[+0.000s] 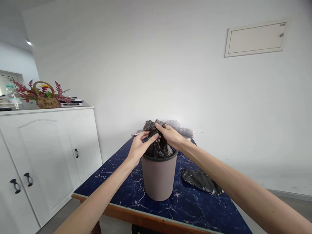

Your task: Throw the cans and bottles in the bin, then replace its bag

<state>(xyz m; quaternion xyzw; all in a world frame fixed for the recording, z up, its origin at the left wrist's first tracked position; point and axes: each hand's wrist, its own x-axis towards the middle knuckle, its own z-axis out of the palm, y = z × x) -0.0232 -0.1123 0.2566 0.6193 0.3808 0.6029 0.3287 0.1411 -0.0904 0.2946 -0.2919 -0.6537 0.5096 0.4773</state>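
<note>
A taupe trash can (159,178) with a dark rim stands upright on the blue table. Out of its mouth rises a black plastic garbage bag (159,151), gathered into a bunch at the top. My left hand (141,144) pinches the bag's gathered neck from the left, thumb toward the middle. From the right, my right hand (170,134) grips the bunched plastic a little higher, its thumb on top. Fingers behind the plastic are partly hidden. To the right of the can, another black plastic bag (201,181) lies flat and crumpled, touched by neither hand.
The table (126,191) has a dark blue marbled top and a wooden edge. Grey fuzzy rolls (185,131) lie at its far end, against the white wall. On the left, a white cabinet (48,156) carries a wicker basket of flowers (48,102) and a plastic bottle (14,97).
</note>
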